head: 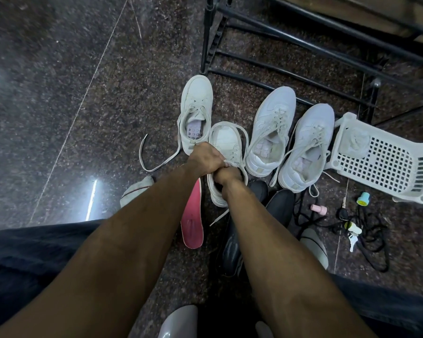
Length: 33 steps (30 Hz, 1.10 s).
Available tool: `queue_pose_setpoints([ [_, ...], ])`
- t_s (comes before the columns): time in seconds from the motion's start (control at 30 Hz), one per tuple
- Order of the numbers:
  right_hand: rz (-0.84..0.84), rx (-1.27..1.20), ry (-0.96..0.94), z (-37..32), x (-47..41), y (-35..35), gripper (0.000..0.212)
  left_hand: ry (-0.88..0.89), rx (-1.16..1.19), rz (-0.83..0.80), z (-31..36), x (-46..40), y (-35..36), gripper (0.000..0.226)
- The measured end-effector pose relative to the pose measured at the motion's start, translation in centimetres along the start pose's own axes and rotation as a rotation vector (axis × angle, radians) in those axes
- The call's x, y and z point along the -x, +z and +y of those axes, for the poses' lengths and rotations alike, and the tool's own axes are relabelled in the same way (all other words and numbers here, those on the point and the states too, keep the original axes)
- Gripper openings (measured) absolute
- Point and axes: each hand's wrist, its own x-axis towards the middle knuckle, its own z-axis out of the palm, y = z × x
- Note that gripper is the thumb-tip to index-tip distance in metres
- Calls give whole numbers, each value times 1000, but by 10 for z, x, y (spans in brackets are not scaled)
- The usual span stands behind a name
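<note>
Two bare forearms reach forward from the bottom edge, over knees in dark trousers. The left hand (206,158) and the right hand (226,175) meet, touching each other, over a white lace-up leather sneaker (226,140). The sneaker stands on the dark speckled stone floor (59,93) with its toe pointing away from the person.

The left hand is closed into a fist on the sneaker's laces and tongue at the throat. The right hand is curled tight at the shoe's mouth, gripping the collar, with its fingertips hidden inside the opening. One loose lace end trails out below the heel.

A flat pink foam insole (193,220) lies just left of the held sneaker, partly under the left forearm. A second white sneaker with a long untied lace (197,106) touches the held one's left side. Two more pale laced sneakers (271,128) (308,147) stand side by side to the right.

Beyond them a white perforated plastic basket (381,162) lies tipped on its side. A black metal-bar rack (303,45) stands behind the shoes. A pair of black shoes (279,206) sits beneath the right forearm, with tangled black cord (374,230) near it on the floor.
</note>
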Motion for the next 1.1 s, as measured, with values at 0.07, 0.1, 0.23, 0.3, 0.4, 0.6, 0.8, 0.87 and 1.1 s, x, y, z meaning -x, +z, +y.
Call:
queue_pose_setpoints([
  [0.07,-33,-4,20,-3,0,-1,21,-4,-10,-1,-2,-3,0,18],
  [0.1,-57,0,24,-3,-2,-2,25,-6,-18,-8,-2,-4,1,17],
  [0.23,-68,54,22,6,-22,7,42,3,-60,-18,-1,-6,0,16],
  [0.3,11,176,-9,6,-7,6,52,27,-82,-16,-3,-8,1,14],
  [0.4,95,406,-145,18,9,-2,51,57,-110,-29,-5,-7,2,16],
  [0.6,41,538,-193,16,11,-16,45,63,-87,-7,-8,-8,8,15],
  [0.8,34,460,-147,4,3,-21,28,106,-49,-12,-12,-8,8,13],
  [0.87,97,417,-132,6,5,-18,32,119,-35,-8,-15,-8,9,12],
  [1.1,30,275,-204,12,5,-28,20,132,-16,-11,-21,-12,10,15],
])
